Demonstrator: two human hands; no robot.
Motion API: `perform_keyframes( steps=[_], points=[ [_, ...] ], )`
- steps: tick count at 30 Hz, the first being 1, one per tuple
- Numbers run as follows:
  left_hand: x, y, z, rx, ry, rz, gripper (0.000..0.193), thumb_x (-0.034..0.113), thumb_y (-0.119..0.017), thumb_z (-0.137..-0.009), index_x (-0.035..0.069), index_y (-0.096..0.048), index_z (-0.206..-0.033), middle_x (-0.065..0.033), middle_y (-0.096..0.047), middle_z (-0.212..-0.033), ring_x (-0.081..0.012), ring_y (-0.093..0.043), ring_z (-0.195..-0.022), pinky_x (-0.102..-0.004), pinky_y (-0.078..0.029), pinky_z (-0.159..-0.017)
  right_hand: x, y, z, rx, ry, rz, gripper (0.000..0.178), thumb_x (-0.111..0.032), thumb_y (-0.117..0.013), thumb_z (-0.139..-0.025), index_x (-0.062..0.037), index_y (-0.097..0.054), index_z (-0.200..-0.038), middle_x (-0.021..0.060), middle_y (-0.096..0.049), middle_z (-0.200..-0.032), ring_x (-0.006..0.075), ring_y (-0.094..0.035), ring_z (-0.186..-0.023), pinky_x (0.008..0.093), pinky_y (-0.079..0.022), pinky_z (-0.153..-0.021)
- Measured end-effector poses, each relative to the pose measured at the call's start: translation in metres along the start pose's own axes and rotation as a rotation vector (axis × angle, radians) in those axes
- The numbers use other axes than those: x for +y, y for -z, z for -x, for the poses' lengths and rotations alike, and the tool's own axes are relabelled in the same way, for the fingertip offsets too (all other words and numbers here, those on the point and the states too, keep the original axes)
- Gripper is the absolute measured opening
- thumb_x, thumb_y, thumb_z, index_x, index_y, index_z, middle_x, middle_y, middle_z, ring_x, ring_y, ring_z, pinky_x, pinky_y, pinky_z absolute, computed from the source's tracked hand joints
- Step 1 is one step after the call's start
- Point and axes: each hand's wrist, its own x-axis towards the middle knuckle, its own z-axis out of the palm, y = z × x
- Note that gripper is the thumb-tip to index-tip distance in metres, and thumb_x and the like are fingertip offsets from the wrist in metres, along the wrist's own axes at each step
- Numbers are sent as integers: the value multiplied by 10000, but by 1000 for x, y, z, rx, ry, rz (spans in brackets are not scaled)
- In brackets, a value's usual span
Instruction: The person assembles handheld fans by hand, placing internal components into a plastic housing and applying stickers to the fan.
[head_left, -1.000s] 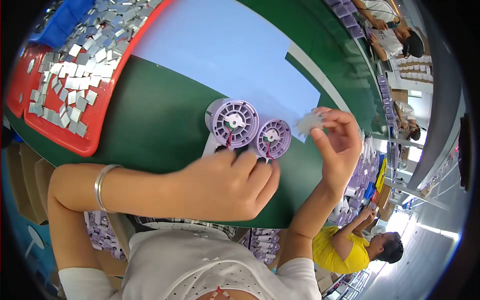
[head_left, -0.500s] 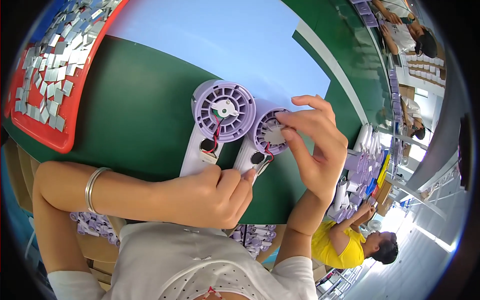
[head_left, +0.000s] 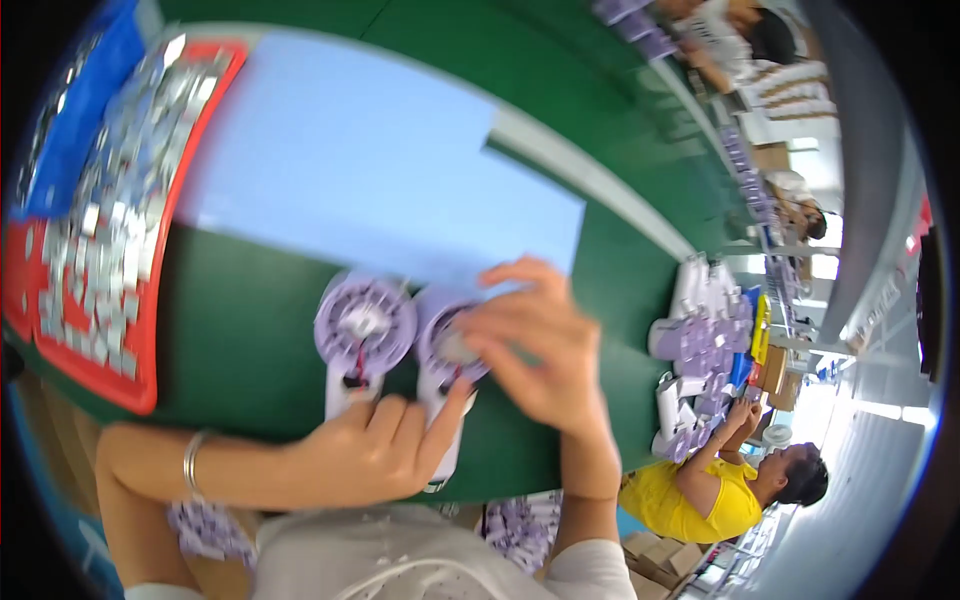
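Observation:
Two lilac-and-white handheld fans lie side by side on the green table, the left fan (head_left: 366,326) with its slotted round head and red and black wires showing. At the right fan (head_left: 433,385), my right hand (head_left: 545,355) pinches a flat grey disc (head_left: 457,346) against the round opening of its head. My left hand (head_left: 385,445) is curled over the fan handles. Its index finger reaches up to the wires below the right fan's head, while its thumb is hidden. Motion blurs both hands and the fan heads.
A red tray (head_left: 150,330) of small silvery plates stands at left, beside a blue bin (head_left: 85,110). A light blue sheet (head_left: 380,150) covers part of the table (head_left: 240,330). Assembled fans (head_left: 700,320) pile up at right, near a co-worker in yellow (head_left: 700,500).
The view has shifted, so the fans and hands appear lower and further left. My left index finger has stretched up to the right fan's wires. My right hand stays at that fan's head.

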Motion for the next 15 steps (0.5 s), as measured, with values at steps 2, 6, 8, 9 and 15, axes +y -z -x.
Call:
perform_keyframes(
  steps=[2,6,8,9,15],
  points=[
    [-1,-1,-2,-21,23,-7,452,245,-588,-898,-77,-659,-1207,52,-380,-585,-97,-403,-513,-234,-335,-438,7,-4,5,7,24,-23,141,-44,-772,-764,-68,-772,-903,41,-733,-907,278,-651,-1063,515,-401,-1040],
    [0,-1,-5,-54,80,19,524,364,-640,-856,-43,-671,-1185,51,-416,-571,-101,-422,-504,-230,-349,-413,9,-7,8,41,51,-57,157,-56,-783,-776,-67,-774,-932,37,-712,-927,269,-635,-1078,518,-407,-1031],
    [1,1,-5,-78,114,63,517,372,-668,-821,-20,-685,-1158,52,-412,-559,-101,-414,-491,-234,-341,-399,8,-10,11,70,79,-54,164,-54,-780,-770,-63,-772,-934,34,-702,-934,271,-624,-1092,515,-410,-1025],
    [0,1,-6,-67,121,69,521,380,-690,-794,-10,-692,-1141,51,-406,-548,-102,-406,-481,-235,-338,-396,8,-11,11,77,89,-55,164,-52,-775,-768,-63,-772,-932,31,-698,-938,272,-620,-1099,513,-410,-1024],
    [-3,7,-11,-94,113,104,555,380,-716,-788,-52,-679,-1135,27,-433,-547,-120,-433,-481,-256,-351,-404,4,-16,12,148,107,-20,144,-53,-755,-774,-78,-774,-915,17,-678,-936,271,-603,-1130,527,-378,-1040]
  ],
)
